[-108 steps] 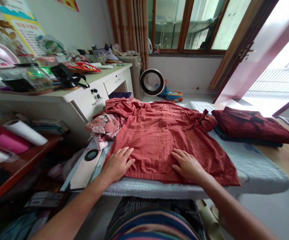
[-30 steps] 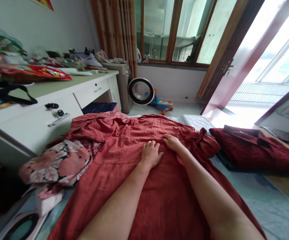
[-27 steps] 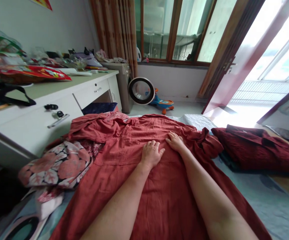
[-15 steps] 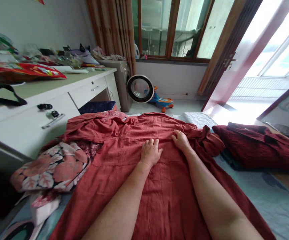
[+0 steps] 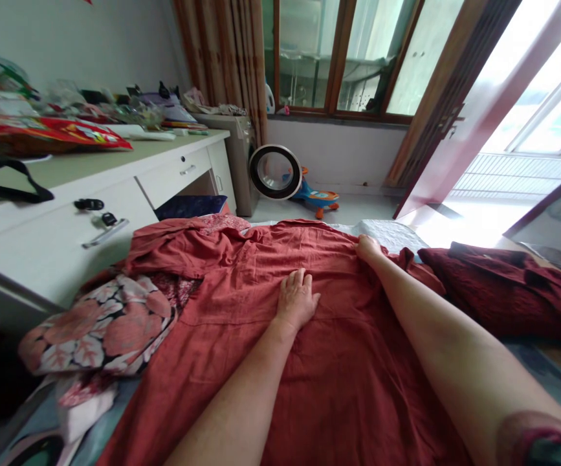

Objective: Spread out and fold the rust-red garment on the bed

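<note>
A rust-red garment (image 5: 241,291) lies spread over the bed, its upper part toward the far edge and its left sleeve bunched. My left hand (image 5: 297,298) rests flat on the middle of the cloth with its fingers apart. Farther up and to the right, my right hand (image 5: 369,248) is at the garment's far right shoulder area. Its fingers are bent down at the cloth and partly hidden, so whether they grip it is unclear.
Floral cloth (image 5: 110,323) is heaped on the left, beside a white desk (image 5: 115,194) with cluttered items. Folded dark red clothing (image 5: 508,291) lies at the right. Beyond the bed are a washing machine with its round door (image 5: 275,171) open and a blue toy car (image 5: 316,194).
My right hand has moved away from me and to the right, toward the garment's far right shoulder. My left hand has stayed flat in nearly the same place on the cloth.
</note>
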A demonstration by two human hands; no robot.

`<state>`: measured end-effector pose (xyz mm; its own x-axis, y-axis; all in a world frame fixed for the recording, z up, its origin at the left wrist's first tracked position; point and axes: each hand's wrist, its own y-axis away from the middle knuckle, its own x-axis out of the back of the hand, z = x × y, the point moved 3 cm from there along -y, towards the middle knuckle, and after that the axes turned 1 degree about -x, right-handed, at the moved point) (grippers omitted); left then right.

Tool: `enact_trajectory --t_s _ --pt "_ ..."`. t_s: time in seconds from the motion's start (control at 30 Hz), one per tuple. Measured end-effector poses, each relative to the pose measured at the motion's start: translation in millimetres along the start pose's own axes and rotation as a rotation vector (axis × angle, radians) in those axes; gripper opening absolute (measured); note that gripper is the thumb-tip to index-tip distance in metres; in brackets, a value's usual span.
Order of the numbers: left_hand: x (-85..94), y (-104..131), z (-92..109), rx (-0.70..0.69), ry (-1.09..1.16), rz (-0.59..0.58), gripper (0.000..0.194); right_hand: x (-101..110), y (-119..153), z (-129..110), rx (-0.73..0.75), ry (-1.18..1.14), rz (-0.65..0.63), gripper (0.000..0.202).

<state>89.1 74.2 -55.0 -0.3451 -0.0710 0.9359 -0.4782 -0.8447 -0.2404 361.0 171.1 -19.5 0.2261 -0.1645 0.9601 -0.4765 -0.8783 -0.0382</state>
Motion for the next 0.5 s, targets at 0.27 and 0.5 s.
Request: enact_trajectory --t_s 0.27,0.5 --pt "1.9 -1.1 0.2 0.009 0.012 0.001 0.038 -8.5 -16.9 5.3 -0.095 -0.018 -0.037 0.041" --pt "3.0 -1.3 0.7 -0.002 -0.003 -0.019 0.039 -9.3 -32.2 0.8 -0.148 -0.019 -0.008 0.032"
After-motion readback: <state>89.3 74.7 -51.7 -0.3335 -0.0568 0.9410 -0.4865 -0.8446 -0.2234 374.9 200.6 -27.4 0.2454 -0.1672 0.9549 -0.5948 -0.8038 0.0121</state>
